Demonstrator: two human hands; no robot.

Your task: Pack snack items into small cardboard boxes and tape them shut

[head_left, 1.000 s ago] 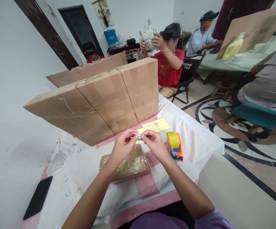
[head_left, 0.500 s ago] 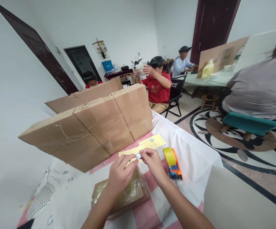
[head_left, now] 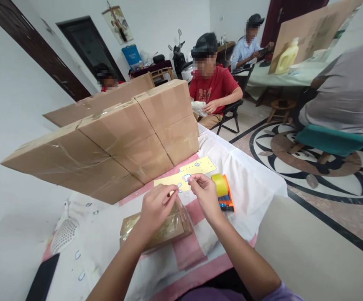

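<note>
My right hand (head_left: 205, 195) pinches a small white piece with a blue edge (head_left: 187, 177), like a sticker, between thumb and fingertips. My left hand (head_left: 157, 207) is closed in a pinch just to the left; what lies in its fingertips is too small to make out. Both hands are above a small cardboard box (head_left: 181, 225) covered with clear tape. Behind the fingertips lies a yellow sheet (head_left: 200, 166) with small dots and a blue-edged mark. Right of my right hand is a tape dispenser (head_left: 228, 196), orange and blue with a yellow roll.
A wall of stacked cardboard boxes (head_left: 121, 146) borders the far side of the cloth-covered table (head_left: 244, 167). A white perforated piece (head_left: 65, 234) and a dark flat object (head_left: 42, 278) lie at left, near scattered blue-edged scraps. Several people sit beyond the table.
My hands have moved apart from one shared small piece; the right now holds a white blue-edged piece by itself. The view has shifted downward. The person in red lowered their hands.
</note>
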